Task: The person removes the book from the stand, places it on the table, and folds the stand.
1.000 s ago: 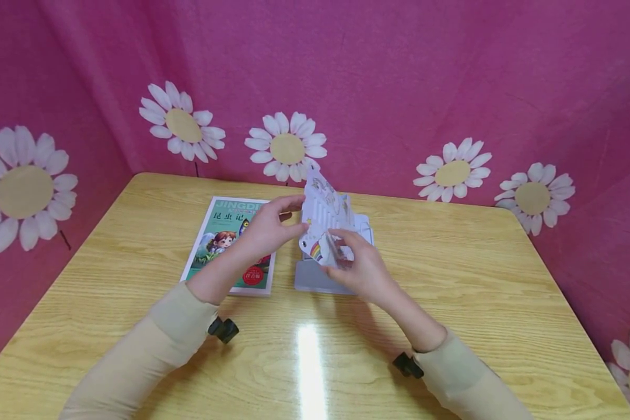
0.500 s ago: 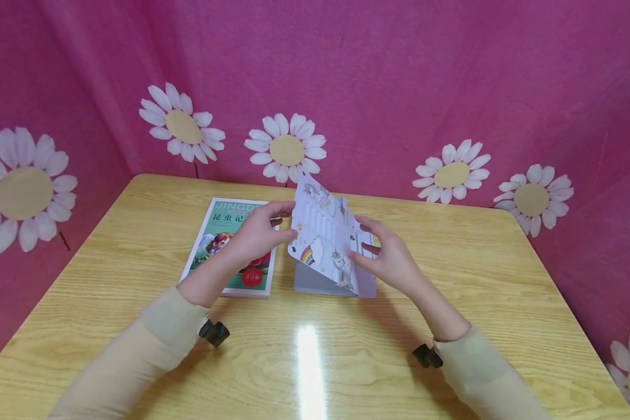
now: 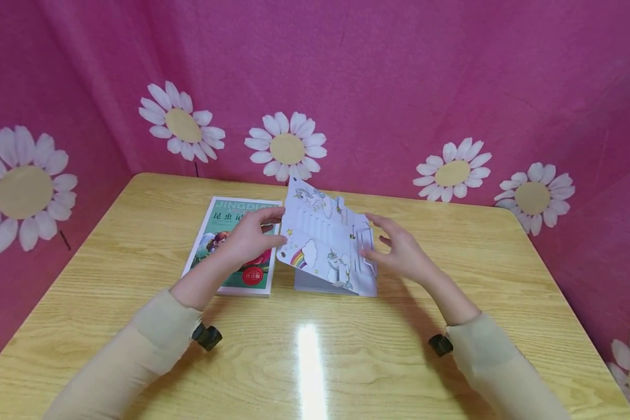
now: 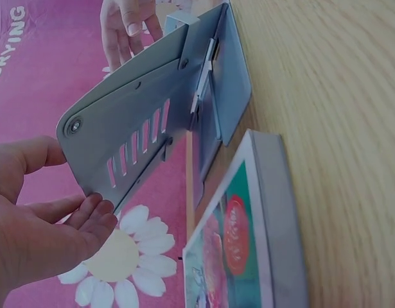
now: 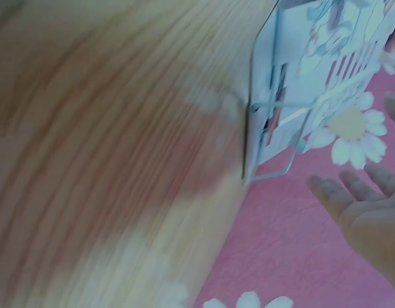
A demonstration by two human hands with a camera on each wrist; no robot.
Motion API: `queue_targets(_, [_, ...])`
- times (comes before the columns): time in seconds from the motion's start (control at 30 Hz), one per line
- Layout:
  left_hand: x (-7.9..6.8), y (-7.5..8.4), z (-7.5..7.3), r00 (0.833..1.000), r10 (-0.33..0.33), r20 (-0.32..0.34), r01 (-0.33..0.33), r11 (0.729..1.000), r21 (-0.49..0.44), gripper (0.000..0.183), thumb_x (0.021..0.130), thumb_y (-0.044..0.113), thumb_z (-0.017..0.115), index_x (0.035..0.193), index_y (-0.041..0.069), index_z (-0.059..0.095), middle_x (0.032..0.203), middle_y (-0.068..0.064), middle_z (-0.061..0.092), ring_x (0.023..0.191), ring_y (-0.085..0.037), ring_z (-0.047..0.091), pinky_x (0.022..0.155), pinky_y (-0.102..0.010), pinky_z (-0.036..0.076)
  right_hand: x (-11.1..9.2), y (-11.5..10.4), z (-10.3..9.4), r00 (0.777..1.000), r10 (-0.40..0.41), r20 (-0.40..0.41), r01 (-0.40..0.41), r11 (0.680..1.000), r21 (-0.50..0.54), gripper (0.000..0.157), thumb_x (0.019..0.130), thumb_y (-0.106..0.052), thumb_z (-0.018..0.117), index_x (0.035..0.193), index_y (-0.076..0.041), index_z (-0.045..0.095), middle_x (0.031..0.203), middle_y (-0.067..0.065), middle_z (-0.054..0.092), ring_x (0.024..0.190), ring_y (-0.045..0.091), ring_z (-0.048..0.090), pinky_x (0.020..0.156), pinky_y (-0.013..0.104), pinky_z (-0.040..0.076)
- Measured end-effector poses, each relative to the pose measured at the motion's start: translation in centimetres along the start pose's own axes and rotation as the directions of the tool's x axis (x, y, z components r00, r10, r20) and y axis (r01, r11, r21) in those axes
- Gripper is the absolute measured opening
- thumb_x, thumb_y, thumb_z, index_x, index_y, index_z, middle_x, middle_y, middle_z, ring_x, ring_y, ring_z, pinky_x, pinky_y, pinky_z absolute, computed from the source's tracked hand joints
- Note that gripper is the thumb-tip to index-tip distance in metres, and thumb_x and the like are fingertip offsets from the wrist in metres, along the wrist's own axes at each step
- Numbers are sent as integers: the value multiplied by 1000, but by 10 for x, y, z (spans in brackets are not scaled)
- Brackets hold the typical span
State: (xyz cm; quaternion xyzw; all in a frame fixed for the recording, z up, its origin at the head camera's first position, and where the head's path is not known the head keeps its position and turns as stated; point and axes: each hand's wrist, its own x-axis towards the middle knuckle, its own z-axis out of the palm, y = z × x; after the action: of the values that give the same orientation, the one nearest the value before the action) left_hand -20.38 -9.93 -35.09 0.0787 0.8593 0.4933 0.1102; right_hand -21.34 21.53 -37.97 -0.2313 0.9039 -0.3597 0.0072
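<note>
A white metal book stand point(image 3: 317, 230) printed with unicorns and a rainbow stands on the table, its slotted panel tilted up over a flat base point(image 4: 232, 77). My left hand point(image 3: 249, 236) holds the panel's raised left edge; in the left wrist view its fingers point(image 4: 88, 215) are at the corner. At the stand's right side is my right hand point(image 3: 403, 248), fingers spread. The right wrist view shows those fingers apart from the wire page holder point(image 5: 290, 163). A green-covered book point(image 3: 252, 280) lies flat just left of the stand, partly hidden by my left hand.
The wooden table point(image 3: 451, 280) backs onto a pink curtain point(image 3: 378, 87) with large daisies. Dark wrist devices sit at both sleeve cuffs. Bright glare marks the table's front middle.
The panel has swung left and lower, showing more of its printed face. My left hand moved left with it; my right hand let go of it and moved right.
</note>
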Motion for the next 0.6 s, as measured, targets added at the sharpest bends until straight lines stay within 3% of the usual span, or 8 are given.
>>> queue_targets(0.3, [-3,-11,-2,1000,-6,-7,6,1000,-14,65,86,12,68,143,7,39,138,-12,48,129,-29,43,108,-41,37,8,21,-5,995,-38,95,48,993,-106,83,81,-29,75,147,-6,30,150,18,31,136,37,31,102,53,39])
queue_targets(0.6, [1,-23,0,999,-31,9,31,999,-35,66,85,10,68,144,8,38,139,-11,48,130,-27,44,108,-38,37,14,36,-8,971,30,236,-8,995,-95,101,76,-43,76,151,-11,18,156,15,16,143,37,14,113,56,17])
